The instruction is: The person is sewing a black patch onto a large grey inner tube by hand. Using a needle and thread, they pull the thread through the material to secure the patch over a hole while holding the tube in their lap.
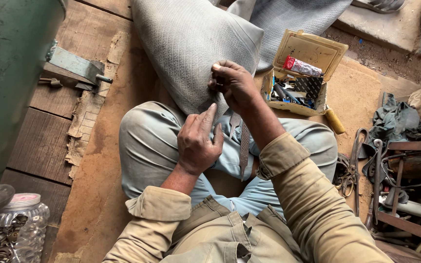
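A grey tyre [191,48] with a fine ribbed tread leans against my crossed legs, its lower edge resting on my lap. My right hand [235,85] presses on the tyre's lower right side, fingers curled with the thumb and fingertips pinched against the rubber; what they pinch is too small to see. My left hand [198,141] rests just below the tyre, its index finger stretched up and touching the rubber, holding nothing. A flat metal file [244,146] lies across my lap under the right wrist.
An open yellowish plastic box [313,48] with a red-and-white tube and small tools stands at the right. Metal tools and cloths [395,160] pile up further right. A green drum [6,73] and a clear jar of metal parts [15,229] stand at left on wooden planks.
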